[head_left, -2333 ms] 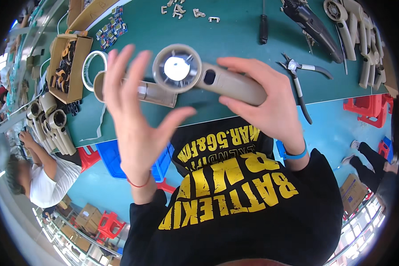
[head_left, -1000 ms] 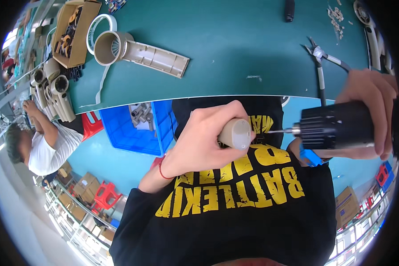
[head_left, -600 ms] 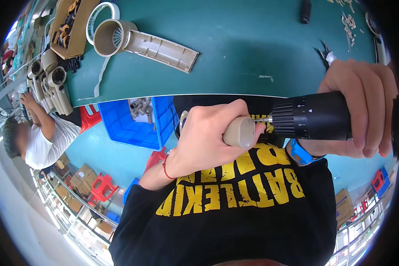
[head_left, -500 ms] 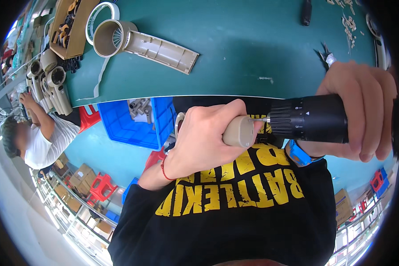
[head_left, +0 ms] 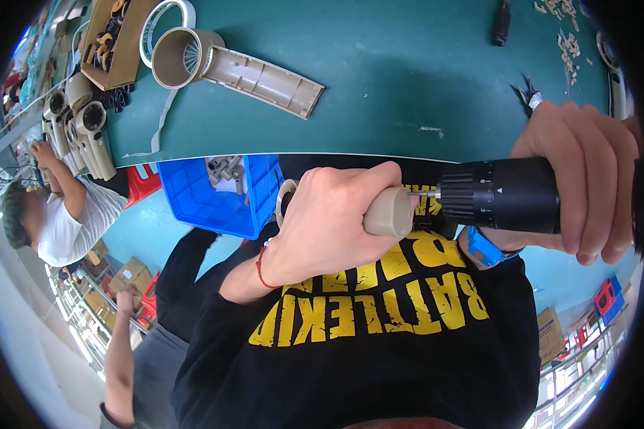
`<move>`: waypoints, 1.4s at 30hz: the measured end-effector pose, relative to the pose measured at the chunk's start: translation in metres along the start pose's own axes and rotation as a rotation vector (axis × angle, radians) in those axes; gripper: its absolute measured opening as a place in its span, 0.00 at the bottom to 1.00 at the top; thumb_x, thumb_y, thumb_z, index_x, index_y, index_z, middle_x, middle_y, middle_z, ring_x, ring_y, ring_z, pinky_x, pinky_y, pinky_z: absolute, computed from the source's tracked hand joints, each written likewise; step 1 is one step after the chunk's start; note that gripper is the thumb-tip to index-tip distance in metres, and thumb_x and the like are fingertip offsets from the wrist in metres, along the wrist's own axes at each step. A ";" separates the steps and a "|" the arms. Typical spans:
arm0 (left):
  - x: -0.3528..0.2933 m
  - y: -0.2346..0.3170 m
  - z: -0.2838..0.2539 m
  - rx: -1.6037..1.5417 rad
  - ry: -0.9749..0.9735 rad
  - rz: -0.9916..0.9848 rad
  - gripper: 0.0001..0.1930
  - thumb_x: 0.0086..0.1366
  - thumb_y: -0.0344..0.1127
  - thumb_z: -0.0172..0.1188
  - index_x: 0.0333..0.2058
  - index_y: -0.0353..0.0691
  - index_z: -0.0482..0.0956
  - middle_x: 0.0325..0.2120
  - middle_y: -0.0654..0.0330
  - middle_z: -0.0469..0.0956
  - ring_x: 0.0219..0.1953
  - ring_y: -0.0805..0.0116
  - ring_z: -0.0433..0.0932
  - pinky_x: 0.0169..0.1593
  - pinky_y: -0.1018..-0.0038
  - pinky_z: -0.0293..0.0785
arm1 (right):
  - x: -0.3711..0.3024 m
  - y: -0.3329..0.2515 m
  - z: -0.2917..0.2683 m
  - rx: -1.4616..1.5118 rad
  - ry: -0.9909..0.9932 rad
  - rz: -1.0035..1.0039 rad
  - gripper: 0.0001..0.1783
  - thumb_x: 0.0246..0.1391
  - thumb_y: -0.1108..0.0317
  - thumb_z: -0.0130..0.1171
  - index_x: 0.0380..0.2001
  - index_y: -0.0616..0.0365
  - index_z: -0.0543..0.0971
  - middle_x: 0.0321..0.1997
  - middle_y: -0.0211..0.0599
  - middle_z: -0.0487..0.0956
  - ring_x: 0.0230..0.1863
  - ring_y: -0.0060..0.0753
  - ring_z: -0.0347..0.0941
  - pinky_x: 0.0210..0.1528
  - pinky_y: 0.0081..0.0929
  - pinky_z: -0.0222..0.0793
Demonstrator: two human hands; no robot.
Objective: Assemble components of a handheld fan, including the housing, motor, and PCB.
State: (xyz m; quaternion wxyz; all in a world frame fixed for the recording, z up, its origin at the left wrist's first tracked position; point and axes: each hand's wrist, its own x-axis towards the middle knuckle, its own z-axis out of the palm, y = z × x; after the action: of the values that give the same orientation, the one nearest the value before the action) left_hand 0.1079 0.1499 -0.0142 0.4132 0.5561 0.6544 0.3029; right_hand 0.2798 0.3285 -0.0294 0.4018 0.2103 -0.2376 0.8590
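Left hand is closed round the beige handle, in front of the black shirt, apparently bracing it against the bit of the power screwdriver gripped in the right hand. Beige shell lies apart on the green table.

Green table holds beige housing, tape roll, screwdriver, pliers

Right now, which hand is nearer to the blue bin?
Left. The left hand grips a beige handle right of the blue bin; the right hand, on a black drill, is farther right.
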 end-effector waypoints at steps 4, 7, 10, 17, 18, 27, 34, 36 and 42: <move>0.004 -0.002 -0.001 -0.008 -0.022 0.012 0.10 0.46 0.28 0.68 0.24 0.37 0.72 0.15 0.56 0.73 0.18 0.59 0.77 0.23 0.74 0.70 | 0.009 0.011 0.006 -0.042 0.023 -0.016 0.11 0.43 0.74 0.69 0.19 0.55 0.74 0.20 0.31 0.80 0.20 0.25 0.78 0.26 0.18 0.80; 0.003 0.001 -0.001 0.001 -0.022 0.010 0.10 0.48 0.28 0.67 0.23 0.37 0.72 0.15 0.56 0.73 0.17 0.59 0.76 0.23 0.74 0.69 | 0.013 0.024 0.010 -0.053 0.047 -0.125 0.10 0.47 0.67 0.65 0.23 0.55 0.73 0.19 0.31 0.80 0.19 0.25 0.78 0.25 0.18 0.79; 0.003 -0.001 -0.003 -0.021 -0.001 -0.014 0.10 0.50 0.28 0.67 0.23 0.37 0.72 0.14 0.56 0.72 0.17 0.60 0.76 0.23 0.74 0.69 | 0.018 0.034 0.008 -0.049 0.078 -0.217 0.12 0.52 0.60 0.60 0.27 0.56 0.72 0.18 0.30 0.79 0.18 0.25 0.77 0.24 0.18 0.79; 0.009 0.000 -0.012 -0.202 0.059 -0.148 0.12 0.54 0.28 0.67 0.26 0.38 0.68 0.20 0.62 0.75 0.17 0.76 0.71 0.23 0.76 0.66 | 0.023 0.008 0.018 -0.113 0.276 -0.186 0.25 0.60 0.42 0.49 0.32 0.55 0.71 0.16 0.25 0.75 0.16 0.19 0.74 0.23 0.15 0.74; 0.006 -0.010 -0.011 -0.240 0.059 -0.087 0.12 0.57 0.27 0.64 0.38 0.39 0.72 0.30 0.60 0.80 0.20 0.79 0.72 0.24 0.80 0.67 | 0.024 0.005 0.017 -0.118 0.260 -0.192 0.25 0.60 0.42 0.49 0.32 0.55 0.71 0.16 0.25 0.75 0.16 0.19 0.74 0.23 0.15 0.74; 0.039 0.012 -0.022 -0.910 -0.118 -0.233 0.38 0.63 0.30 0.59 0.68 0.35 0.49 0.63 0.51 0.63 0.26 0.78 0.78 0.26 0.83 0.69 | 0.031 0.037 0.004 -0.531 0.292 -0.390 0.49 0.50 0.22 0.43 0.46 0.63 0.72 0.23 0.24 0.67 0.23 0.18 0.59 0.29 0.19 0.55; 0.046 0.015 -0.015 -0.853 -0.020 -0.231 0.35 0.62 0.28 0.57 0.66 0.38 0.54 0.60 0.54 0.68 0.25 0.79 0.75 0.27 0.83 0.68 | 0.030 0.019 0.023 -0.571 0.313 -0.499 0.49 0.45 0.19 0.46 0.43 0.60 0.71 0.23 0.21 0.66 0.23 0.16 0.58 0.30 0.18 0.56; 0.043 0.020 -0.015 -0.773 -0.040 -0.250 0.30 0.61 0.28 0.59 0.62 0.39 0.62 0.53 0.58 0.74 0.29 0.76 0.77 0.33 0.81 0.72 | 0.029 0.012 0.031 -0.634 0.370 -0.548 0.46 0.47 0.18 0.43 0.39 0.57 0.69 0.22 0.19 0.67 0.22 0.14 0.61 0.30 0.16 0.60; 0.029 0.008 -0.004 -0.216 0.054 0.028 0.19 0.57 0.27 0.63 0.49 0.38 0.75 0.39 0.60 0.81 0.39 0.72 0.78 0.44 0.76 0.72 | 0.030 -0.003 0.041 -0.396 0.331 -0.406 0.40 0.54 0.24 0.37 0.36 0.56 0.69 0.18 0.20 0.70 0.18 0.14 0.67 0.26 0.12 0.66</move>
State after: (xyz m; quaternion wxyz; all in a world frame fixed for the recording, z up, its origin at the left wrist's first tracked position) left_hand 0.1072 0.1800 -0.0120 0.4487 0.5090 0.6210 0.3924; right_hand 0.2710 0.3243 0.0202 0.6312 0.0286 -0.2846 0.7209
